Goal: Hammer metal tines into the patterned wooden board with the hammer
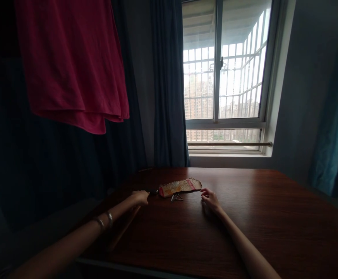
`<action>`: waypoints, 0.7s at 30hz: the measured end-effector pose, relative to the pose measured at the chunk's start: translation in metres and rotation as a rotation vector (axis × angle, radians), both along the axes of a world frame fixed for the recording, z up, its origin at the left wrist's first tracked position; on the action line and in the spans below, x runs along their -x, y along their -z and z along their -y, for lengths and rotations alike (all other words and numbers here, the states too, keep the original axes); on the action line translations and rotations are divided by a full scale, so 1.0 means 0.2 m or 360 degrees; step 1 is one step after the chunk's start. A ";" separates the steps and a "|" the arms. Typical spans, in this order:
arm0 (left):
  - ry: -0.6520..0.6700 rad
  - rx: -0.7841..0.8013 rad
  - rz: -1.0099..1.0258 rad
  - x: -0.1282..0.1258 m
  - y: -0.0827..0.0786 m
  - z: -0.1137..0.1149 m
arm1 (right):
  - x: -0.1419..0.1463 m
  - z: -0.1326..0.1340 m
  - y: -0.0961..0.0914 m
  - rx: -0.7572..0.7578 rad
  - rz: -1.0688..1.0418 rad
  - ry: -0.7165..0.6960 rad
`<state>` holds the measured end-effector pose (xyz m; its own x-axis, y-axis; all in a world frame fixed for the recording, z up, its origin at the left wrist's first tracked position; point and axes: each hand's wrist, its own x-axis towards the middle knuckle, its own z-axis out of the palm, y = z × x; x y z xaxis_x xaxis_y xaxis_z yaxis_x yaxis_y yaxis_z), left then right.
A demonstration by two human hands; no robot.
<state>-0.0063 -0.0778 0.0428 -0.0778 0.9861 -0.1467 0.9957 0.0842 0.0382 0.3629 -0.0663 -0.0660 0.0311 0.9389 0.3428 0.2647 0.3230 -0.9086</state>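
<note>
My left hand (140, 197) is closed, with the dark end of a tool (153, 192) sticking out past it on the right; its exact kind is hard to make out. Just beyond that end lies a patterned insole-shaped piece (181, 187), tan with red bands and a worn, ragged edge. Several thin metal nails (177, 197) are scattered on the table along its near side. At the insole's right end, my right hand (210, 198) hovers close to the tabletop. Its fingers are loosely bent and apart, and nothing shows in them.
The brown wooden table (244, 217) stretches to the wall below a barred window (221, 77). A pink towel (76, 66) hangs at upper left before dark blue curtains (169, 85). A narrow light-brown strip (125, 228) shows under my left forearm, its nature unclear.
</note>
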 end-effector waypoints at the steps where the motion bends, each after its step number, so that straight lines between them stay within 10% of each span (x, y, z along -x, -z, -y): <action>1: -0.0039 0.0070 -0.0013 0.02 0.02 0.00 | 0.00 0.00 0.00 -0.0010 0.0039 0.0001; 21: 0.0078 0.0048 -0.0024 0.02 0.13 -0.12 | -0.01 0.00 0.02 -0.0062 0.0361 0.0020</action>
